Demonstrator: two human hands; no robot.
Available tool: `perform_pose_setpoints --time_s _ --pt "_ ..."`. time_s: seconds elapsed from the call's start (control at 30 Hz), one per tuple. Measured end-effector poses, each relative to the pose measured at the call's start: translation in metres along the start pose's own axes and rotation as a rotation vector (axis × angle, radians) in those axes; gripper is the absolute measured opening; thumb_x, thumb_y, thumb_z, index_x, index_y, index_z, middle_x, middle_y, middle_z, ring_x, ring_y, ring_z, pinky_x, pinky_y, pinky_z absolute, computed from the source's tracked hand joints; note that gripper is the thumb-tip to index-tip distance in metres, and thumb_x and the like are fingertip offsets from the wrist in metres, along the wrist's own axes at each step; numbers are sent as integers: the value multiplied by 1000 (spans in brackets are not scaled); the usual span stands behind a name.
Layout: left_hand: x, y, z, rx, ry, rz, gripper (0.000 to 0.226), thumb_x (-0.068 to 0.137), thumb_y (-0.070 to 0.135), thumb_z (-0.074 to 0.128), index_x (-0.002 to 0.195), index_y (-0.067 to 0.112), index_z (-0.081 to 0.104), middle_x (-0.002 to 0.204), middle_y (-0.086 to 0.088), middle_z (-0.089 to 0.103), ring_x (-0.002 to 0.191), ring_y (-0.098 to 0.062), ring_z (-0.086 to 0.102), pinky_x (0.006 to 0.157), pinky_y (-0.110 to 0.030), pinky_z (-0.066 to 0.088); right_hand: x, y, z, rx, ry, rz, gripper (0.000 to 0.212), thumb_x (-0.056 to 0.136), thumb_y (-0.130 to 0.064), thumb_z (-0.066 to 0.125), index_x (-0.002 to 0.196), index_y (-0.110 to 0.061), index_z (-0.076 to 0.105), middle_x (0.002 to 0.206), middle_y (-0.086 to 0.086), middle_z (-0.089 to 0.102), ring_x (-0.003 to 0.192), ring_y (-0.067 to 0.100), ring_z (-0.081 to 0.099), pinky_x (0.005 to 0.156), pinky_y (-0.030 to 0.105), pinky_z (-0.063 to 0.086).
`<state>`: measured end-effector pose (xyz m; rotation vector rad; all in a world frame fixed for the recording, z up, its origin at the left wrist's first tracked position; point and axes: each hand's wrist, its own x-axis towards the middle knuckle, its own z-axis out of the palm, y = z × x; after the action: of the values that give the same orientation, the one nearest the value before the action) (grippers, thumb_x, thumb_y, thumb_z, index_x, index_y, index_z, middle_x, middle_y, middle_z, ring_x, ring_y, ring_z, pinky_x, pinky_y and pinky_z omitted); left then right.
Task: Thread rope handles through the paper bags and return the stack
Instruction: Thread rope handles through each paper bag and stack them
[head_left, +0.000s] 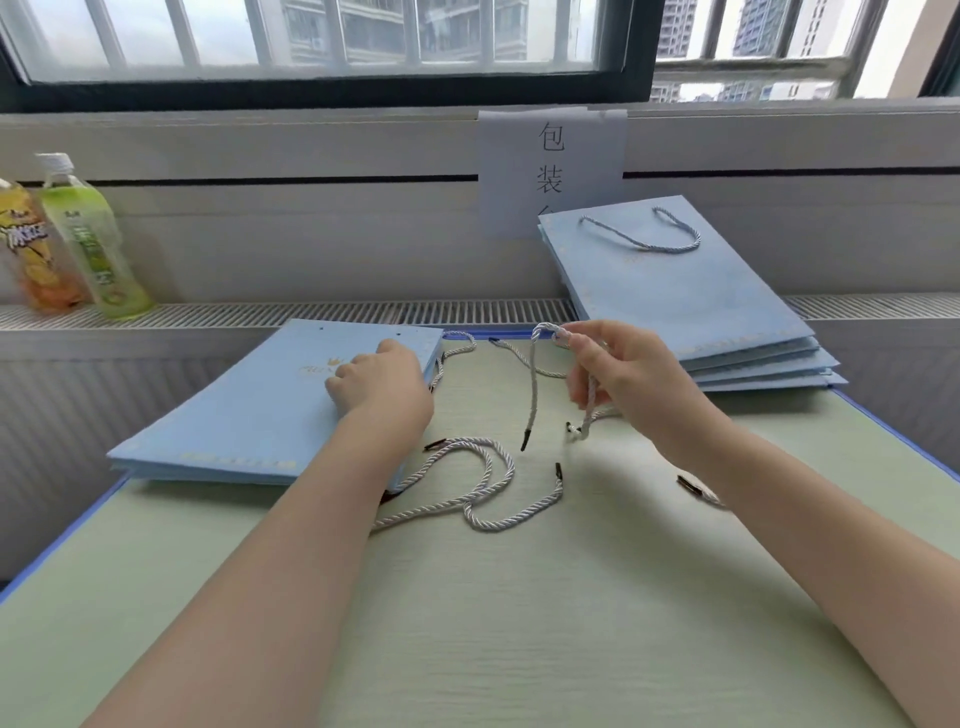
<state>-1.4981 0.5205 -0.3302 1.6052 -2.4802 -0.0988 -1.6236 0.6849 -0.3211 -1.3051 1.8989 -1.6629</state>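
A white twisted rope handle (535, 384) is pinched in the right hand (618, 379) and held above the pale green desk (519, 623), its dark-tipped ends hanging free. The left hand (382, 387), fingers curled, is pressed on the flat stack of light blue paper bags (249, 405) at the desk's left, whose near corner overhangs the edge. Loose white ropes (483, 488) lie between the hands. A second stack of blue bags (691, 296), the top one roped, is leaned against the wall at far right. The near desk surface is unobstructed.
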Motion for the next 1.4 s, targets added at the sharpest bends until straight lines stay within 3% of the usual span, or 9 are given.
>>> perform_pose_setpoints --time_s 0.1,0.37,0.6,0.77,0.87,1.0,1.1,1.27,1.4 --pt "-2 -2 -5 68 12 48 26 95 24 51 118 11 52 122 -11 58 115 -30 52 78 -31 35 -3 2 3 32 -60 29 26 99 -6 40 120 -20 48 61 0 58 49 9 53 53 20 45" --pt "-7 2 -17 144 75 91 7 93 15 55 95 17 48 93 -5 51 96 -27 53 72 -29 33 -2 4 4 -16 -149 56 36 94 4 39 88 -17 67 69 -4 61 61 11 60 55 21 45" --pt "-8 -1 -22 105 79 98 13 92 15 55 88 14 42 78 -3 40 82 -24 44 68 -29 33 -4 6 6 -76 -213 68 33 95 2 41 91 -17 67 74 -4 63 60 6 58 53 16 45" --pt "-20 6 -32 42 267 158 6 92 9 47 89 9 52 96 -14 59 92 -32 58 66 -30 33 -5 7 9 -52 -252 105 26 98 -7 42 96 -16 67 79 -1 64 68 9 61 61 20 50" --pt "-35 19 -42 -15 410 208 17 93 15 43 76 12 46 79 -10 51 72 -28 46 62 -31 29 -6 5 12 59 -269 136 25 100 -22 42 105 -12 65 91 5 67 79 12 64 73 26 56" --pt "-64 45 -44 -130 487 369 18 95 29 41 81 17 42 82 -3 47 80 -31 53 63 -31 29 -5 1 11 336 -281 197 45 92 -43 42 112 -9 63 104 8 70 98 17 66 84 33 56" --pt "-77 57 -34 -180 465 473 20 96 35 36 85 19 36 95 -2 52 88 -28 54 64 -31 28 -4 -4 8 485 -280 232 45 88 -47 43 98 -8 64 89 1 70 89 15 66 83 35 55" --pt "-74 60 -24 -304 427 553 23 97 34 37 83 18 45 86 -2 59 75 -28 47 64 -31 31 -5 -3 3 489 -193 286 19 99 -13 43 88 -4 56 73 3 67 70 18 65 66 31 55" --pt "-61 52 -24 -585 469 497 28 97 30 37 85 14 56 85 -2 67 82 -32 57 66 -35 39 -1 -8 -3 368 1 311 25 93 -2 38 80 -7 59 65 3 62 53 14 59 51 24 50"
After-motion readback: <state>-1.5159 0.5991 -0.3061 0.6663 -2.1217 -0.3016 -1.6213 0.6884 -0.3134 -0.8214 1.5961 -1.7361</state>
